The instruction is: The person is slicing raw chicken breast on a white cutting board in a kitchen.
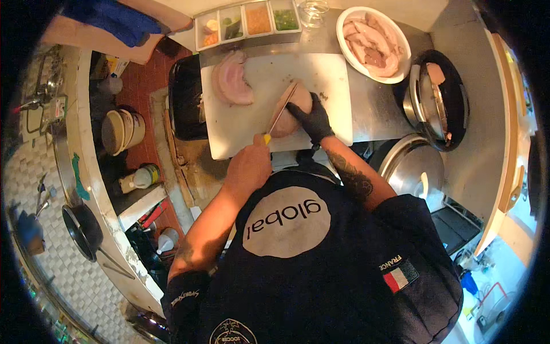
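My left hand (pixel 250 166), bare, is closed around the yellow handle of a knife (pixel 283 110). Its long blade lies across a rounded piece of pale pink meat (pixel 302 98) on a white cutting board (pixel 229 135). In a black glove, my right hand (pixel 313 119) grips that piece from its right side, fingers over its edge. How deep the blade sits in the meat, I cannot tell. A curved pale slab of meat (pixel 232 79) lies apart at the board's upper left. Beyond the board's right corner, a white bowl (pixel 342 41) holds several meat slices (pixel 375 47).
Behind the board stands a metal holder (pixel 246 44) with compartments of chopped vegetables. A dark wok (pixel 458 106) with a metal pan in it sits at the right, above a large round steel lid (pixel 417 166). Left of the board are a black tray (pixel 186 100) and a bucket (pixel 117 131).
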